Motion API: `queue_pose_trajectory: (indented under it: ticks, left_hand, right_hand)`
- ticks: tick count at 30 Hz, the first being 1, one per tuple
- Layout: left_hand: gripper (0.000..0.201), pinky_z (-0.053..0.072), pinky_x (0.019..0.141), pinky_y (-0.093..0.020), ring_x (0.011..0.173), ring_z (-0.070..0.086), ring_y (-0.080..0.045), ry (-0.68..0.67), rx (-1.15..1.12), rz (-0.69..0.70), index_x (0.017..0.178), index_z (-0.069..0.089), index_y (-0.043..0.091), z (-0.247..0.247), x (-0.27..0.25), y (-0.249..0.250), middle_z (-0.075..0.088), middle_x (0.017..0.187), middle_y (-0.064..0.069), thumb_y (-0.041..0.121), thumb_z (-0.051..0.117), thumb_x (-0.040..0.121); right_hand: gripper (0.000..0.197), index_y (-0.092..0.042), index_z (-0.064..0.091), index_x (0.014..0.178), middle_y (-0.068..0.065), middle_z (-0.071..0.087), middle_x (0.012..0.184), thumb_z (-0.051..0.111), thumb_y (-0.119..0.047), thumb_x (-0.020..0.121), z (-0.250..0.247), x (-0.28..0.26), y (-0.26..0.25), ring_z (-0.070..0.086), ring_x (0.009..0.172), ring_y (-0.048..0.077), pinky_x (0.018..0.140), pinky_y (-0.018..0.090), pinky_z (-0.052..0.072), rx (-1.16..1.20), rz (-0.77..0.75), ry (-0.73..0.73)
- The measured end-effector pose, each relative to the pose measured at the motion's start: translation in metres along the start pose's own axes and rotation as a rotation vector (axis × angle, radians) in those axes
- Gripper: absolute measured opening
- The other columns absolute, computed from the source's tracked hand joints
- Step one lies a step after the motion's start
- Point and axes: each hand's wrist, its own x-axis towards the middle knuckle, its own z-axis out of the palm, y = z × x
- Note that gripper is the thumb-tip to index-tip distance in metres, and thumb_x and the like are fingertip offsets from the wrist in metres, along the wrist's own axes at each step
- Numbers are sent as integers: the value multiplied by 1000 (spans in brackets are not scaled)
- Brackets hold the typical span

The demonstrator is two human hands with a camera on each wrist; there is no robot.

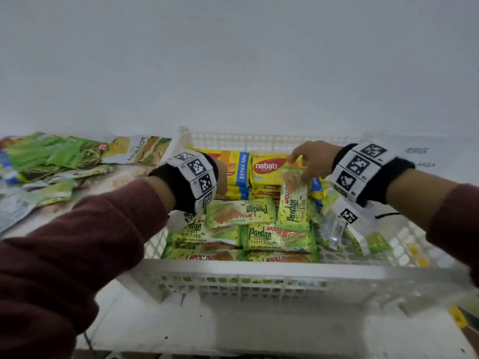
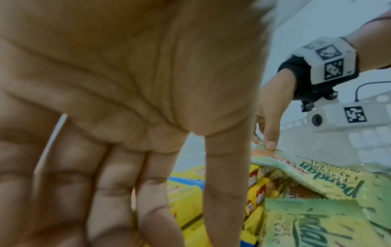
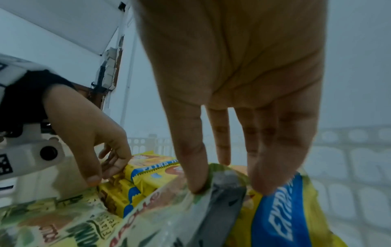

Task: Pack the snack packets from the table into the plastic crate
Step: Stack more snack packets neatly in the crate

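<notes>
A white plastic crate (image 1: 259, 278) holds several green Pandan cake packets (image 1: 274, 237) at the front and yellow nabati wafer packets (image 1: 264, 169) at the back. My right hand (image 1: 300, 169) pinches the top edge of one Pandan packet (image 1: 294, 206), which stands tilted against the wafers; thumb and fingertips (image 3: 196, 183) press its seam. My left hand (image 3: 101, 170) reaches over the back left of the crate. Its fingers (image 2: 148, 167) are straight, their tips touching the end of a yellow wafer packet (image 3: 148, 173). In the head view the left wristband hides that hand.
More snack packets (image 1: 51, 156), mostly green, lie in a heap on the table left of the crate. A plain white wall stands right behind the crate. The white table top (image 1: 207, 327) shows in front of the crate.
</notes>
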Motion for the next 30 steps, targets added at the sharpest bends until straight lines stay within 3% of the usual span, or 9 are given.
queue_pose_trajectory:
  ticks: [1,3,5,9,13,16,22,27,30]
  left_hand:
    - [30,44,60,-17,60,44,-13,-16,20,-3,66,46,11,-2,-1,3,50,52,4,20,54,93]
    - [16,47,67,-27,75,55,-24,1,61,40,89,57,8,-8,-7,12,55,68,-2,24,57,90]
    - [20,47,68,-33,78,55,-30,83,1,128,98,58,7,-13,-13,22,49,73,-4,24,59,88]
    - [31,44,80,-29,91,52,-19,37,-119,342,114,59,10,-10,-15,41,56,95,-2,19,65,85]
    - [49,42,92,-29,118,50,-22,-6,38,393,133,46,10,0,-14,55,51,131,-7,18,63,87]
    - [62,41,95,-31,125,45,-25,-54,127,387,142,31,12,7,-12,58,43,141,-8,19,61,88]
    - [84,43,84,-33,120,49,-28,-54,91,425,148,14,18,8,-10,53,44,139,-12,14,67,83]
    - [53,41,79,-27,92,52,-17,83,-170,381,129,50,16,-13,-15,30,54,126,-7,19,70,80]
    - [39,49,68,-27,68,60,-17,173,-426,217,112,57,7,-27,-16,8,63,95,-6,25,71,80]
  right_hand:
    - [54,-12,48,130,-7,44,83,68,-10,81,0,0,0,43,66,12,52,16,36,23,21,-19]
    - [53,-10,47,133,-10,39,70,66,-13,83,0,1,1,39,58,4,49,13,36,65,46,-48]
    - [47,-3,50,128,-5,45,66,63,-17,86,0,3,2,42,56,8,52,15,38,101,62,-68]
    - [28,1,64,94,2,49,58,63,-26,86,0,5,2,40,49,14,56,23,35,102,91,-99]
    - [44,12,56,117,3,45,57,64,-18,85,1,7,3,39,50,13,51,21,33,119,88,-110]
    - [39,5,62,113,1,55,63,66,-20,84,-2,4,6,50,56,12,52,19,40,129,77,-133]
    - [14,-9,60,81,3,61,76,73,-13,76,-14,-1,11,55,69,16,60,22,45,238,-25,-145]
    - [19,-9,56,74,11,64,82,74,-4,73,-35,-16,22,57,67,17,61,22,50,379,-87,-68]
    - [20,-10,54,79,18,66,90,72,-2,75,-35,-15,27,62,75,24,68,28,56,562,-70,24]
